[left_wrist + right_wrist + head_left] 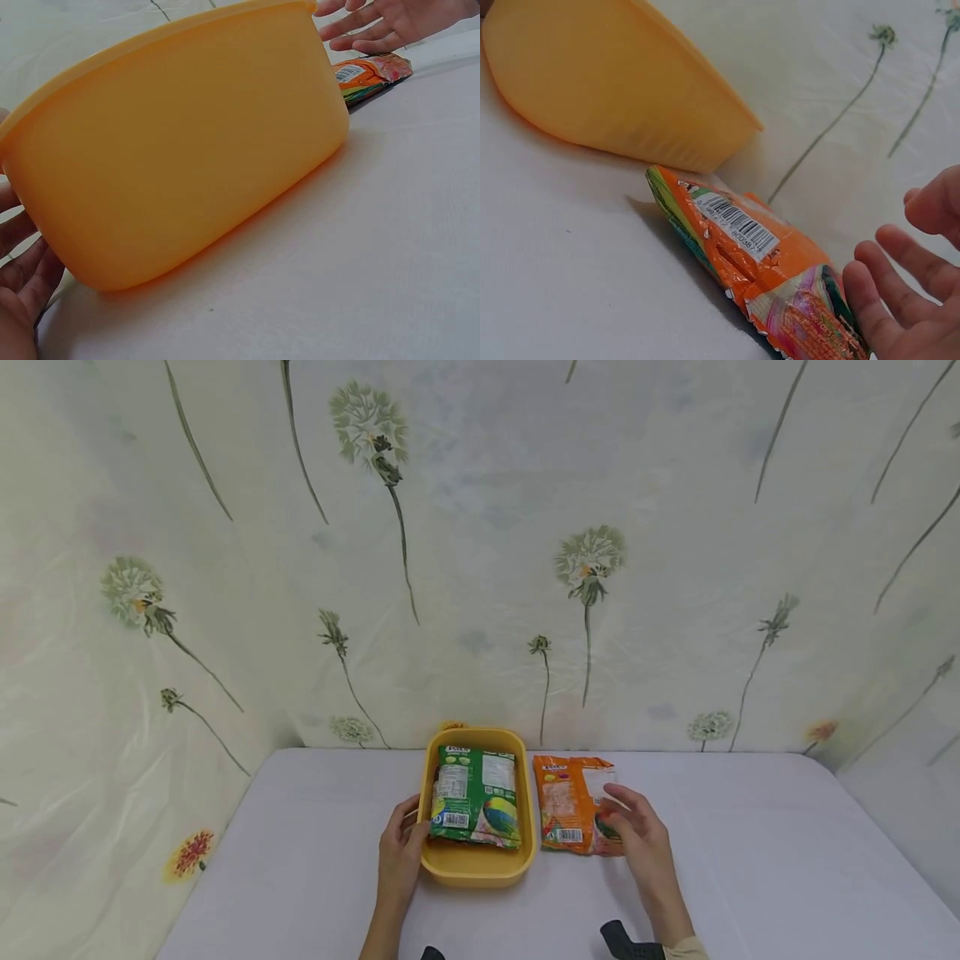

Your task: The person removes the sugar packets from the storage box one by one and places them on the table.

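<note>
Left hand: resting against the tub's left wall at about 9 o'clock, fingers straight and relaxed, grasping nothing.
Tub: yellow, sitting mid-bench, near the back wall.
Green packet: lying inside the tub, barcode side up.
Orange packet: lying flat on the bench just beside the tub, at its 3 o'clock.
Right hand: hovering over the orange packet's right edge, fingers spread and released, holding nothing.
</note>
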Demonstrator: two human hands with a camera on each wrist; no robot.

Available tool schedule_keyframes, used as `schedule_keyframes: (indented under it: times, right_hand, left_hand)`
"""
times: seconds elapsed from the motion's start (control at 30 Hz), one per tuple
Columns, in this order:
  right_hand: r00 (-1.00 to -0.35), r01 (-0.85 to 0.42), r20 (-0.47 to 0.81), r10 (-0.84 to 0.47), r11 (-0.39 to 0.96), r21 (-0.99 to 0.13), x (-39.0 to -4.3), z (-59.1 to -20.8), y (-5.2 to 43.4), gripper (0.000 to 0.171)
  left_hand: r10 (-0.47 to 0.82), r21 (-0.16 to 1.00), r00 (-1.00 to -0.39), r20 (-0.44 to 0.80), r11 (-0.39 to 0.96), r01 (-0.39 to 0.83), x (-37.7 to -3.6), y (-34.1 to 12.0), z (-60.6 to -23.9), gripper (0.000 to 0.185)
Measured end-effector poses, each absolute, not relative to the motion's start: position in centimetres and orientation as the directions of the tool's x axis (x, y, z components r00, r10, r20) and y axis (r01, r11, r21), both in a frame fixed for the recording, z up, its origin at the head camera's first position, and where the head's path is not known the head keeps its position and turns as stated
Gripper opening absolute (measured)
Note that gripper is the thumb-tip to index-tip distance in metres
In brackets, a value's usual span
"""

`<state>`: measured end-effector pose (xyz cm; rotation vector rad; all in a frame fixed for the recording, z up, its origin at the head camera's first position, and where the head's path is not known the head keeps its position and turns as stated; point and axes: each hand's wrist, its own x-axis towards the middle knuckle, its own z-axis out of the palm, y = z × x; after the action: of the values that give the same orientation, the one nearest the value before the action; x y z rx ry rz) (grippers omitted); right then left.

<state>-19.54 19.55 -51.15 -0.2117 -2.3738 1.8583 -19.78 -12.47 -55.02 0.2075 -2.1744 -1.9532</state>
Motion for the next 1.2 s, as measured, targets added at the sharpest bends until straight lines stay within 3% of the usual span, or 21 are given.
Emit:
schedule_keyframes:
  times: [0.77,0.97,1.2]
  right_hand:
    - [-0.996,-0.016,0.03,0.086,0.162,-0.987,-19.2,-50.0,17.1,0.044]
    - [-0.998,-0.046,0.043,-0.042,0.076,-0.996,-19.0,-49.3,16.5,0.048]
    - [-0.992,-0.081,0.07,-0.109,0.101,-0.992,-18.7,-48.6,15.9,0.049]
  left_hand:
    - [-0.249,0.992,-0.966,0.068,0.122,0.038,-19.7,-12.2,-54.6,0.04]
    - [-0.263,0.991,-0.963,0.067,0.129,0.034,-19.7,-12.2,-54.5,0.039]
    - [-0.249,0.991,-0.966,0.066,0.13,0.035,-19.7,-12.4,-54.7,0.039]
